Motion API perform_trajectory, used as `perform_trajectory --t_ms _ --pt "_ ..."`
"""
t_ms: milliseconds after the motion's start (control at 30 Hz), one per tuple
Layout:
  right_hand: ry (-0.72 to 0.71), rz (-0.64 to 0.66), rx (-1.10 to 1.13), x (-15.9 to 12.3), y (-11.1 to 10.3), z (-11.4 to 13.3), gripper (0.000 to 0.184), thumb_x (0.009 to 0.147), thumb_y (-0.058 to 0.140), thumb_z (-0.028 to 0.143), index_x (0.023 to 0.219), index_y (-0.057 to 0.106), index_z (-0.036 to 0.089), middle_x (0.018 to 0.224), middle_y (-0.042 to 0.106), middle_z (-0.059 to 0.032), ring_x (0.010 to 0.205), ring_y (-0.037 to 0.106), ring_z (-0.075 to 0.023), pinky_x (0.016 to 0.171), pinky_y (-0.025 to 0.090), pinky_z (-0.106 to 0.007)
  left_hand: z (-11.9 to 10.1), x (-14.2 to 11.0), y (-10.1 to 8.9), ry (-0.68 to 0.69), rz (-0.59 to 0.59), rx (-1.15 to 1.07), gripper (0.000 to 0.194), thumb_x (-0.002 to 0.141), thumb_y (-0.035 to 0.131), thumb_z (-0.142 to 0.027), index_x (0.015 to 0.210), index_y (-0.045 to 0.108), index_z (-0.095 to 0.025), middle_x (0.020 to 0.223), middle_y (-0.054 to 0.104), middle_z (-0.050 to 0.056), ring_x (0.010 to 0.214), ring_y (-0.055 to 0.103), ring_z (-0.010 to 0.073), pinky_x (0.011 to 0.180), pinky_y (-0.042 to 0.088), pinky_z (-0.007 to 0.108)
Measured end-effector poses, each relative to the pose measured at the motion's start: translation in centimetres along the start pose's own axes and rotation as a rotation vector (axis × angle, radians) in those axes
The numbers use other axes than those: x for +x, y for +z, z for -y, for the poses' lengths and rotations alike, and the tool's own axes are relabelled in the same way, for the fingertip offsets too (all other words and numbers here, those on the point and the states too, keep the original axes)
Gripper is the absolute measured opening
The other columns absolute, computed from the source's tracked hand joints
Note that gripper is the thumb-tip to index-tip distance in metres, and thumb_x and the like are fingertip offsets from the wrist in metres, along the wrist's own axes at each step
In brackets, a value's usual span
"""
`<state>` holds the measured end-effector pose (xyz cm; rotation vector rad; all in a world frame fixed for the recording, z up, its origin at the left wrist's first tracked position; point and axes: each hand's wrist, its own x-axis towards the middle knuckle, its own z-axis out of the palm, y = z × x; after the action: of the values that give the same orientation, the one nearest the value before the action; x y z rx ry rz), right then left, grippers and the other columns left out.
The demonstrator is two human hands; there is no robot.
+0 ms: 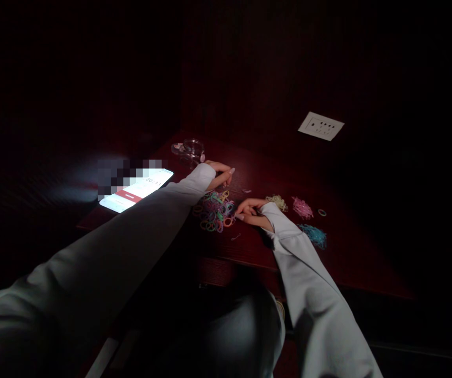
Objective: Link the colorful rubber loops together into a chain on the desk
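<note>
A mixed heap of colourful small hair ties (217, 211) lies on the dark red table between my hands. My left hand (221, 174) hovers just behind the heap, its fingers bent and drawn together; anything they hold is too small to make out. At the heap's right edge, my right hand (251, 209) has its fingers curled, thumb and fingertips close together against the ties. Whether it grips one of them is unclear. Right of this hand are sorted piles: yellow ties (276, 202), pink ties (302, 208) and blue ties (314, 236).
A clear jar (192, 149) stands behind my left hand, its lid (177, 148) beside it. A lit phone (131, 193) lies left of my left sleeve. One loose ring (322, 212) sits right of the pink pile. A white wall socket (321, 126) is at the back right.
</note>
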<state>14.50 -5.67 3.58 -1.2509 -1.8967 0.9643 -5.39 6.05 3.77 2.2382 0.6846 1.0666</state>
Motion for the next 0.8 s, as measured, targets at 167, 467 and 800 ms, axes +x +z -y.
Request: perform_trajectory --t_ms 167,467,800 --pt "0.050 -0.321 0.064 1.1 -0.7 -0.1 0.036 0.074 0.078 0.056 0.080 0.069 0.021 0.058 0.040 0.0062 0.057 0.030 -0.0101 0.055 0.022 -0.028 -0.2 0.3 1.0 -0.008 0.195 -0.103 0.051 0.095 0.046 -0.058 0.070 0.065 -0.018 0.065 0.068 0.002 0.061 0.060 0.0132 0.061 0.044 0.024" --pt "0.054 -0.397 0.096 1.7 -0.9 -0.9 0.039 0.072 0.078 0.059 0.081 0.067 0.023 0.060 0.038 0.0063 0.056 0.030 -0.0103 0.053 0.022 -0.028 -0.3 -0.3 1.5 0.007 0.270 -0.126 0.035 0.089 0.059 -0.050 0.079 0.070 -0.018 0.066 0.067 -0.001 0.056 0.051 0.0100 0.054 0.036 0.022" --pt "0.034 -0.382 0.083 1.6 -0.7 -0.8 0.039 0.075 0.078 0.059 0.086 0.068 0.023 0.063 0.041 0.0054 0.058 0.034 -0.0110 0.056 0.027 -0.028 0.3 -0.3 1.9 -0.011 0.216 -0.139 0.029 0.092 0.058 -0.040 0.076 0.066 -0.017 0.065 0.066 -0.001 0.058 0.057 0.0105 0.055 0.038 0.021"
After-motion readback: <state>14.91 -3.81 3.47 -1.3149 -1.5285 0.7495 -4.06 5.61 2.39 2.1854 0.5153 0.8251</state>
